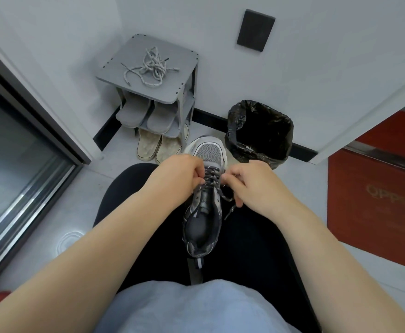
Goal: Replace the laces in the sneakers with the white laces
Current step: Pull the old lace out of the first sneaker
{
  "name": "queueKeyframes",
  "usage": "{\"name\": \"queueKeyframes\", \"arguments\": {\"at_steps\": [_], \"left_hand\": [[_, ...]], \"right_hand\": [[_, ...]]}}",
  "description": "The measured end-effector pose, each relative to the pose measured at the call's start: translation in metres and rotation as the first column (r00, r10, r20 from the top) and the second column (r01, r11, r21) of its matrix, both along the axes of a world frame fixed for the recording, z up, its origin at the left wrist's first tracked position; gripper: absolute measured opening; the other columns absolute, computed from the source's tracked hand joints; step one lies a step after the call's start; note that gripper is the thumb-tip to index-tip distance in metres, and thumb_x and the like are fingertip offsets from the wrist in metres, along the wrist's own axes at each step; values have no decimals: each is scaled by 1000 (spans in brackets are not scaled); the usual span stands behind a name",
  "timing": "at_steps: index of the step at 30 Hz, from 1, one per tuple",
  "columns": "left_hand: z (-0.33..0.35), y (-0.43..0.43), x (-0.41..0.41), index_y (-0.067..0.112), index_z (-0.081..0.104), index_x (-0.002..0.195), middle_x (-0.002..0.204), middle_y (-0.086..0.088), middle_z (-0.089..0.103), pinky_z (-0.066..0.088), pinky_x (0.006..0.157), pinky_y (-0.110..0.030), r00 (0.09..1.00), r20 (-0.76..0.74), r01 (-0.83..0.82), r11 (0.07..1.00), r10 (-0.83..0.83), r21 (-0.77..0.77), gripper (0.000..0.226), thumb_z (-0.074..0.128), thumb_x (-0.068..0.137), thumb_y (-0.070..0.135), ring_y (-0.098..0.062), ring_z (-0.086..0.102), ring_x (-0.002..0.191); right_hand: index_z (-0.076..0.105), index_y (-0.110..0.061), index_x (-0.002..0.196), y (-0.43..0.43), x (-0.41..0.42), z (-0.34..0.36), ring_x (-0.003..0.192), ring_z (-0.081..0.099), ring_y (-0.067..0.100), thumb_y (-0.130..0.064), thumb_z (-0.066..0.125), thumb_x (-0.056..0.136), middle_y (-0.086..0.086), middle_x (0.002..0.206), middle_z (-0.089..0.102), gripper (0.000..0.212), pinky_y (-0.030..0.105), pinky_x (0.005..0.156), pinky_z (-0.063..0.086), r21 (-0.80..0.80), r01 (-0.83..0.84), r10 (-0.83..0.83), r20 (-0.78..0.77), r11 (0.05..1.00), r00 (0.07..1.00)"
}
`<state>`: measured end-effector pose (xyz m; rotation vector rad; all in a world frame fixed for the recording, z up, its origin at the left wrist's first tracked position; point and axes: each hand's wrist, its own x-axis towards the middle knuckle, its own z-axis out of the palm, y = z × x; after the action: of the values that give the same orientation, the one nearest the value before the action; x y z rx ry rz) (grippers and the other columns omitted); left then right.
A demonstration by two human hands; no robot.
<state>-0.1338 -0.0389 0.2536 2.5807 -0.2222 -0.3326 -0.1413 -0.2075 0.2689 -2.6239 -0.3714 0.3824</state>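
Sneaker [205, 212] on lap [249, 241], dark lace [211, 177] threaded.
Left hand [182, 175] and right hand [252, 186] each pinch that lace mid-eyelets; an uneven tug may jam it. White laces [150, 68] lie tangled at centre of rack [172, 92] top.

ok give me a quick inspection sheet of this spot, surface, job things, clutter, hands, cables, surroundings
surface: sneaker rests on the person's lap, on black trousers; pale floor below
job's things: grey sneaker with toe pointing away, dark speckled lace still threaded; white laces tangled on top of the grey shoe rack
clutter: grey slippers on the rack's shelf; beige slippers on the floor under it; bin with black bag
grippers: left hand and right hand each pinch the dark lace at the eyelets
cables: nothing seen
surroundings: white wall with dark wall plate; glass door on the left; red cabinet on the right
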Motion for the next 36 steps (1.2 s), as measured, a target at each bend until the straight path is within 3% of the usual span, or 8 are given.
{"name": "queueKeyframes", "arguments": {"at_steps": [3,10,13,17,22,25,30,36], "left_hand": [[4,-2,-1,14,64,92,94,-1,64,43,76,-28,999,-21,30,997,-28,66,10,58,86,17,-20,58,92],[10,-10,-5,3,53,109,111,-13,57,40,82,-33,996,-13,86,976,-85,198,23,41,94,16,-29,56,101],[13,-4,-7,5,56,100,94,-9,61,39,75,-30,997,-7,79,995,-79,54,16,48,90,15,-26,57,90],[18,2,-2,15,55,89,76,3,57,36,63,-22,993,-74,90,995,-93,-51,4,54,86,14,-18,54,76],[30,9,10,17,45,98,75,7,54,35,56,-20,936,-275,209,976,-219,-66,16,56,87,19,-8,47,64],[33,8,14,14,52,103,79,6,56,37,64,-25,918,-330,239,971,-218,22,23,62,86,26,-11,50,70],[39,1,20,5,65,104,91,-8,60,35,68,-24,932,-297,292,913,-206,286,27,63,86,25,-22,55,86],[41,5,25,16,56,91,91,-4,53,28,54,-17,891,-350,416,827,-288,379,9,58,89,25,-19,47,83]], "right_hand": [[70,-25,83,9,1,-6,64,48,10,-37,59,88,-13,52,47,17,29,81,37,-11,118,-117,52,993,992],[69,-27,86,25,-3,-13,100,44,21,-33,61,85,-4,99,54,10,32,88,27,-104,129,-113,150,986,982],[63,-25,86,23,-1,-10,98,42,20,-33,58,85,-5,96,50,10,33,89,26,-106,78,-59,170,991,984],[57,-22,80,19,-2,-2,87,51,21,-26,59,84,-7,82,60,6,37,89,35,75,69,-78,131,995,988],[59,-26,79,7,6,12,87,56,20,-32,61,82,-5,81,68,8,32,88,30,-203,3,43,223,979,974],[57,-24,72,6,8,15,80,61,19,-31,64,78,-7,74,65,11,32,87,39,-106,6,3,87,994,996],[61,-19,76,19,3,6,67,61,10,-21,64,80,-3,70,71,5,24,65,46,-19,60,-62,-163,998,985],[67,-21,82,14,3,15,87,59,18,-28,64,84,-3,88,63,8,31,77,47,-162,29,-41,-72,986,997]]}}
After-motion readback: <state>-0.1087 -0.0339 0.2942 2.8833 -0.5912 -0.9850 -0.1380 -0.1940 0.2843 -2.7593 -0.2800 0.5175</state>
